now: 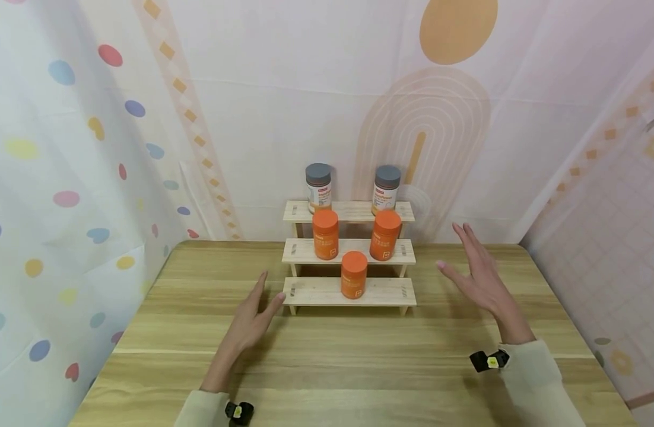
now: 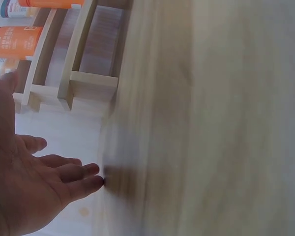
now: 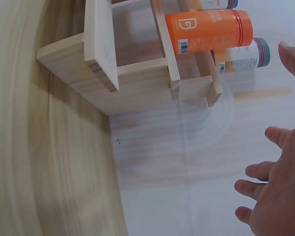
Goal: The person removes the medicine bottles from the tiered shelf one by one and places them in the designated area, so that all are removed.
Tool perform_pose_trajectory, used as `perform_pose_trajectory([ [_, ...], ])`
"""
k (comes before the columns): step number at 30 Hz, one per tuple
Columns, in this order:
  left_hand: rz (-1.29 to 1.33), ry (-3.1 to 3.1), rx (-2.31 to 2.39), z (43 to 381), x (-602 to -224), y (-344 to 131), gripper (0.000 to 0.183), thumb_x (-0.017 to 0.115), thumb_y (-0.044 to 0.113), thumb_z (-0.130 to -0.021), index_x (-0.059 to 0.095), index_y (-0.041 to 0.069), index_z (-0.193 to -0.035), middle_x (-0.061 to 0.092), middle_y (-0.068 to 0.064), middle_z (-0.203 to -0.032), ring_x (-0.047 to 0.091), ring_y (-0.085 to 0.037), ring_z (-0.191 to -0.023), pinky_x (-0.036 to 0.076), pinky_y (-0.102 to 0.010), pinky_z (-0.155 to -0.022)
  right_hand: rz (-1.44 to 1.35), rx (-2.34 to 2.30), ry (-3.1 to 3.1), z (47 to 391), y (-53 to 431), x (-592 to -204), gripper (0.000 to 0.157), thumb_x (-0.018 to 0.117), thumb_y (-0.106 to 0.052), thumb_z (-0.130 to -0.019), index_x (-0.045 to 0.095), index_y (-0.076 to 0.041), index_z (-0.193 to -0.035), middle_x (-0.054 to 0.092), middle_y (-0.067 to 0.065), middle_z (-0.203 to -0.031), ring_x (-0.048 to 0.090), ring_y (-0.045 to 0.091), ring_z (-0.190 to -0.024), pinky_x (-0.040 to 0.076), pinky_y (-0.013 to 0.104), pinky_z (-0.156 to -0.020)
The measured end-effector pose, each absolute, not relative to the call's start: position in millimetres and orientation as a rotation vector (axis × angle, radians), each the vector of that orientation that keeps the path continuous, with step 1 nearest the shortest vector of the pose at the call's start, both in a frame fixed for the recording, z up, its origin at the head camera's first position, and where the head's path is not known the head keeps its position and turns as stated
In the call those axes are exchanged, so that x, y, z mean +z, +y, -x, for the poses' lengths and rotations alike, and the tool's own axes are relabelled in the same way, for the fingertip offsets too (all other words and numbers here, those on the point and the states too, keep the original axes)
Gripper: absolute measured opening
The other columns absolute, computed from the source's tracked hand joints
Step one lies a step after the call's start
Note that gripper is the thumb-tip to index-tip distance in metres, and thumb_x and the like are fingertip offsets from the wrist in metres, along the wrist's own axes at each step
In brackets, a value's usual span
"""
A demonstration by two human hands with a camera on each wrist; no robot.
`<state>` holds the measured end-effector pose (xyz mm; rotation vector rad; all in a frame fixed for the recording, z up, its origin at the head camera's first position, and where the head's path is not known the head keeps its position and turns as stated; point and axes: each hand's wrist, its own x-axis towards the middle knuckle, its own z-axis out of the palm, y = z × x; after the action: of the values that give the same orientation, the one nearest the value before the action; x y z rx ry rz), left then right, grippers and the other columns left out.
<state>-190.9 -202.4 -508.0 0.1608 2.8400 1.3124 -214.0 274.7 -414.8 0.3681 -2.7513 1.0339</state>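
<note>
A three-step wooden display rack (image 1: 316,292) stands on the table. On its bottom step is one orange bottle (image 1: 354,276); a pair of orange bottles, left (image 1: 326,236) and right (image 1: 385,236), stands on the middle step. Two grey-capped bottles, left (image 1: 318,188) and right (image 1: 386,190), occupy the top step. My left hand (image 1: 250,320) is beside the rack's left end, fingers spread, holding nothing; whether its thumb touches the bottom step I cannot tell. Apart from the rack on the right, my right hand (image 1: 479,276) hovers with fingers extended, also holding nothing.
The wood-grain table (image 1: 348,362) extends in front of the rack and to both sides. A patterned curtain (image 1: 284,118) hangs directly behind the rack, with a dotted one (image 1: 81,178) at the left and another printed sheet (image 1: 610,237) at the right.
</note>
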Motion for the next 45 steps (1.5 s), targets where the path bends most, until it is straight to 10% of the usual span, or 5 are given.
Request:
perform_pose_trajectory([
  [17,-0.173,2.726,1.588,207,-511,-189,0.067,0.056,0.043,-0.106,0.034,0.011,-0.16,0.057,-0.025,-0.146,0.061,-0.04,-0.13,0.052,-0.053,-0.108,-0.403,1.198,-2.725,230,255,-399,0.083,0.058,-0.043,-0.103,0.008,-0.023,-0.167,0.011,0.012,-0.173,0.015,0.045,-0.157,0.018,0.077,-0.119],
  [25,-0.18,2.735,1.66,212,-512,-183,0.059,0.061,0.03,-0.105,0.041,0.007,-0.156,0.064,-0.027,-0.135,0.067,-0.039,-0.12,0.058,-0.047,-0.1,-0.389,1.28,-2.708,244,245,-391,0.083,0.058,-0.046,-0.103,0.009,-0.028,-0.166,0.015,0.011,-0.173,0.019,0.04,-0.157,0.018,0.073,-0.122],
  [33,-0.103,2.696,1.772,213,-515,-179,0.047,0.065,0.016,-0.102,0.054,0.005,-0.147,0.072,-0.021,-0.118,0.071,-0.027,-0.102,0.057,-0.016,-0.079,-0.444,1.364,-2.651,257,232,-383,0.083,0.06,-0.045,-0.102,0.012,-0.023,-0.166,0.02,0.012,-0.172,0.024,0.036,-0.156,0.021,0.062,-0.126],
  [45,0.076,2.427,1.968,215,-515,-175,0.045,0.063,0.012,-0.103,0.054,0.007,-0.147,0.061,-0.021,-0.132,0.063,-0.02,-0.112,0.054,-0.011,-0.088,-0.486,1.471,-2.582,274,218,-370,0.08,0.062,-0.033,-0.102,0.016,-0.02,-0.166,0.026,0.013,-0.17,0.03,0.036,-0.154,0.026,0.058,-0.127],
])
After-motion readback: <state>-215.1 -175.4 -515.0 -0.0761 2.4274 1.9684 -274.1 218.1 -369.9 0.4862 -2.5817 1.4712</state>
